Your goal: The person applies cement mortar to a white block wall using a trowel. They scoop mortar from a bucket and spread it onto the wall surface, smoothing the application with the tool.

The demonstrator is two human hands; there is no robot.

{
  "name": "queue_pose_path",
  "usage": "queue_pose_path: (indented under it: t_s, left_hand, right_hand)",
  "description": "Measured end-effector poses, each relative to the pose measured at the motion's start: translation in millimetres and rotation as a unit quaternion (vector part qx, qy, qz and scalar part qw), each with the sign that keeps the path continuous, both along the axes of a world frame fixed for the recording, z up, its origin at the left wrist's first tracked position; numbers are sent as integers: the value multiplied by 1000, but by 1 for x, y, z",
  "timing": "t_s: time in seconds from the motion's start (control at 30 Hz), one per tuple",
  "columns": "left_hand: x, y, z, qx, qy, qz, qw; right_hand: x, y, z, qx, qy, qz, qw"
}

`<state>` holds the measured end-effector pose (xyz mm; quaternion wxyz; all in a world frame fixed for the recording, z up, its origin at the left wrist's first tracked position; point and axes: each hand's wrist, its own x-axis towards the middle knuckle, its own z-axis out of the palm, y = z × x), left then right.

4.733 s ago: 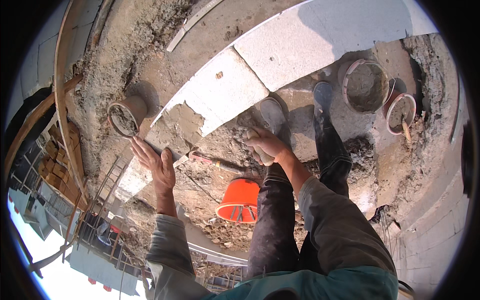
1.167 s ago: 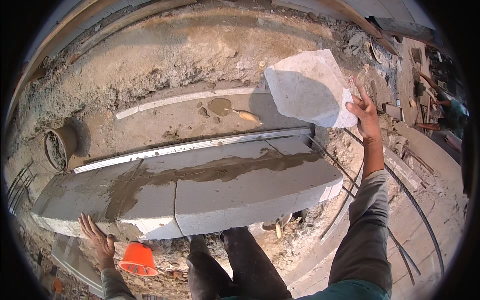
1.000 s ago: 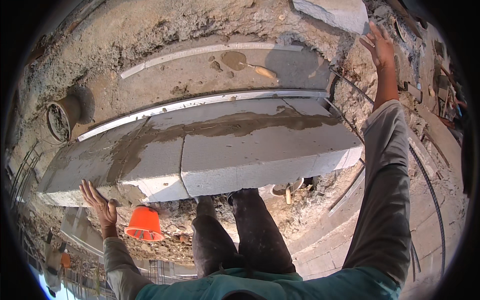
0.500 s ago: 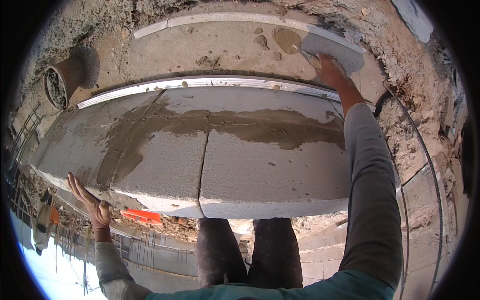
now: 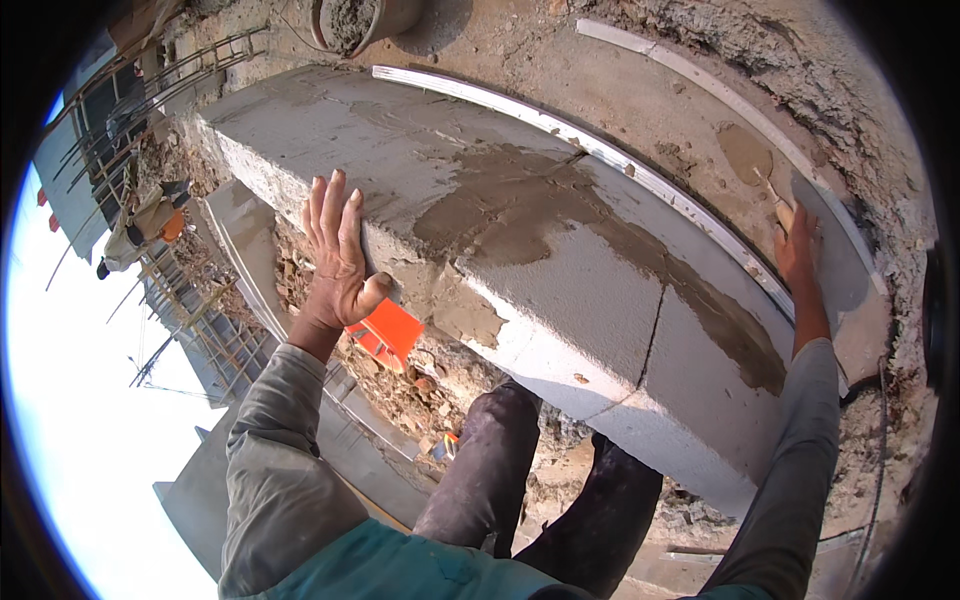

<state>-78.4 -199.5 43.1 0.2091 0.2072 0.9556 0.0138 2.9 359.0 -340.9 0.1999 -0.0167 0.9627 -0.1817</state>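
Note:
My left hand (image 5: 335,265) lies with its fingers apart on the near edge of a row of pale concrete blocks (image 5: 605,310), which has wet grey mortar (image 5: 515,205) smeared across its top and down part of its face. At the far right my right hand (image 5: 800,250) is closed around the wooden handle of a trowel (image 5: 783,208), whose thin neck leads to a small pool of mortar (image 5: 745,150) on the concrete ledge. A long white strip (image 5: 480,97) runs along the back of the blocks.
A mortar bucket (image 5: 390,20) lies at top. An orange bucket (image 5: 390,325) shows behind my left hand. Rebar (image 5: 200,80) juts at upper left, near what looks like a co-worker (image 5: 145,230). A second white strip (image 5: 660,60) edges the ledge; my legs are below the blocks.
My right hand let go of a broken stone slab, came down and took hold of the trowel. My left hand stayed on the block edge as the view swung leftward.

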Motion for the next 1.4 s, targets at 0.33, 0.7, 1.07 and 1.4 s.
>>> queue_pose_path:
  t_s: [0.33,0.7,1.07,1.4]
  left_hand:
    - [3,-1,-17,30,18,30,999]
    - [10,-4,-14,66,-26,67,995]
    - [4,-7,-13,63,-48,76,994]
    - [3,-3,-13,58,-48,79,994]
  right_hand:
    - [-120,-268,30,-225,-238,23,944]
    - [-124,-304,38,-159,-254,90,950]
    - [-140,-325,86,-96,-233,76,965]
    - [-155,-324,95,-71,-199,172,962]
